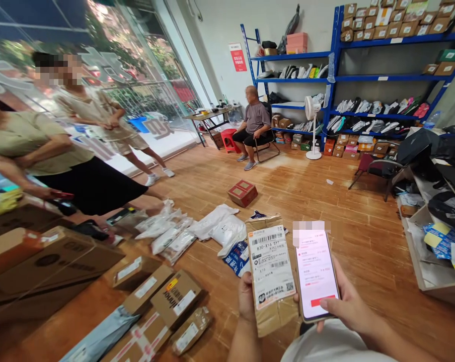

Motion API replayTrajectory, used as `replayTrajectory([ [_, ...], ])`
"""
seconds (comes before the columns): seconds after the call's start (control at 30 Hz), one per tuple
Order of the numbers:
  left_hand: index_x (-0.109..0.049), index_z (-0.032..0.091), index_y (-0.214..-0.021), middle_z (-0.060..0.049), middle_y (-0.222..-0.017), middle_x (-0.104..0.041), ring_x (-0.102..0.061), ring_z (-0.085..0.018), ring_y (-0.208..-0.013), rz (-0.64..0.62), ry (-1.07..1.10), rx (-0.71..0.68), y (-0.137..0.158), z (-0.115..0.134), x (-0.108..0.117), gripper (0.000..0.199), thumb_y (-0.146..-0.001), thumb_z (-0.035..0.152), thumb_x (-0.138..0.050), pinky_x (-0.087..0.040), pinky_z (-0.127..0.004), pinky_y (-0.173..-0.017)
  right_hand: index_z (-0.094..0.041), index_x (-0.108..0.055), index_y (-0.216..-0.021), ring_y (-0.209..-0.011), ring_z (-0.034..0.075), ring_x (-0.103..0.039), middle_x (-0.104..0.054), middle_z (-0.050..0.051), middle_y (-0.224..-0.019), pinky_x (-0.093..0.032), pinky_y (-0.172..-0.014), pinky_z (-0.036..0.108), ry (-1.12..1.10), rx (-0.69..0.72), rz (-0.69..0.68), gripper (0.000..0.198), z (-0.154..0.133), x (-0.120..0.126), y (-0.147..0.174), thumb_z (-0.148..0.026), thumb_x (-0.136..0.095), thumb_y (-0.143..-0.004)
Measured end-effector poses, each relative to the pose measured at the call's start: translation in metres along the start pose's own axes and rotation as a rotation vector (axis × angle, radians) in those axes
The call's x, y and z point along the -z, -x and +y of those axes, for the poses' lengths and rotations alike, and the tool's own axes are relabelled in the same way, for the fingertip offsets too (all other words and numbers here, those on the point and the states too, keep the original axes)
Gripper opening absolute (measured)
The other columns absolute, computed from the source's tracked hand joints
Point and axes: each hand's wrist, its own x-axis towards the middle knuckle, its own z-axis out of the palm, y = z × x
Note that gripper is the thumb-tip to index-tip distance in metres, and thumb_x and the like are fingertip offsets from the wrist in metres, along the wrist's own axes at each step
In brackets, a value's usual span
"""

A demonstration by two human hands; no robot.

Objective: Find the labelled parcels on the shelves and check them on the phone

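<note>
My left hand [247,297] grips the left edge of a brown parcel [278,322], held upright with its white shipping label [272,266] toward me. Beside it, my right hand [346,301] is closed around a smartphone [318,274] with a lit screen showing a list. The right thumb rests on the red button low on the screen. Parcel and phone are side by side at lower centre right. Most of the left fingers are hidden behind the parcel.
Cartons [178,294] and plastic mailer bags [174,236] cover the floor to the left. A red-brown box [242,193] sits farther out. Blue shelves [333,75] hold many parcels. One person [255,120] sits near a white fan [312,125]; two people stand at left.
</note>
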Motion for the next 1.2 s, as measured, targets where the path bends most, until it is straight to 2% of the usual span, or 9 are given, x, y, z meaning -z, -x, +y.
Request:
replayTrajectory([
  [0.13,-0.068,0.016,-0.123,-0.012,-0.116,-0.073,-0.065,-0.036,-0.11,-0.155,-0.003,0.016,-0.009,0.001,-0.015,0.055,-0.082,0.038,-0.038,-0.042,-0.056,-0.104,-0.028,0.026,-0.148,-0.079,0.022,-0.071,-0.074,0.009,-0.101,-0.057,-0.056,0.026,0.018,-0.035,0.006,0.132,-0.004,-0.001,-0.001,-0.039,-0.083,-0.073],
  [0.3,-0.063,0.013,-0.129,-0.014,-0.125,-0.069,-0.064,-0.035,-0.112,-0.192,-0.013,-0.005,-0.012,0.001,-0.015,0.059,-0.084,0.039,-0.036,-0.041,-0.055,-0.104,-0.029,0.028,-0.147,-0.08,0.023,-0.071,-0.074,0.009,-0.101,-0.058,-0.055,0.027,0.011,-0.023,-0.027,0.133,0.0,0.004,-0.003,-0.04,-0.082,-0.074],
  [0.57,-0.065,0.012,-0.126,-0.015,-0.124,-0.069,-0.065,-0.037,-0.109,-0.097,-0.01,0.006,-0.01,0.003,-0.007,0.06,-0.084,0.042,-0.037,-0.041,-0.059,-0.102,-0.029,0.024,-0.148,-0.077,0.022,-0.071,-0.074,0.009,-0.1,-0.058,-0.054,0.026,-0.005,-0.025,-0.02,0.133,-0.001,0.003,-0.006,-0.04,-0.084,-0.071],
  [0.77,-0.067,0.013,-0.125,-0.013,-0.122,-0.07,-0.066,-0.036,-0.109,-0.123,-0.012,0.024,-0.012,0.005,-0.006,0.056,-0.083,0.04,-0.04,-0.043,-0.056,-0.103,-0.028,0.018,-0.149,-0.077,0.022,-0.071,-0.074,0.007,-0.097,-0.057,-0.054,0.027,-0.002,-0.049,0.045,0.132,-0.009,-0.006,-0.006,-0.039,-0.086,-0.069],
  [0.97,-0.064,0.014,-0.127,-0.015,-0.122,-0.07,-0.064,-0.036,-0.112,-0.073,-0.032,0.033,-0.006,0.006,0.006,0.059,-0.084,0.045,-0.038,-0.041,-0.056,-0.105,-0.029,0.013,-0.149,-0.079,0.024,-0.072,-0.073,0.007,-0.097,-0.057,-0.053,0.028,-0.007,-0.041,0.061,0.126,-0.008,-0.007,-0.006,-0.034,-0.085,-0.07],
  [1.2,-0.067,0.016,-0.124,-0.014,-0.126,-0.068,-0.063,-0.036,-0.114,-0.003,0.003,-0.004,0.0,0.007,0.02,0.055,-0.085,0.041,-0.038,-0.042,-0.057,-0.104,-0.029,0.009,-0.149,-0.077,0.022,-0.071,-0.073,0.008,-0.098,-0.057,-0.052,0.026,-0.013,-0.017,0.058,0.122,-0.003,-0.004,-0.007,-0.033,-0.084,-0.07],
])
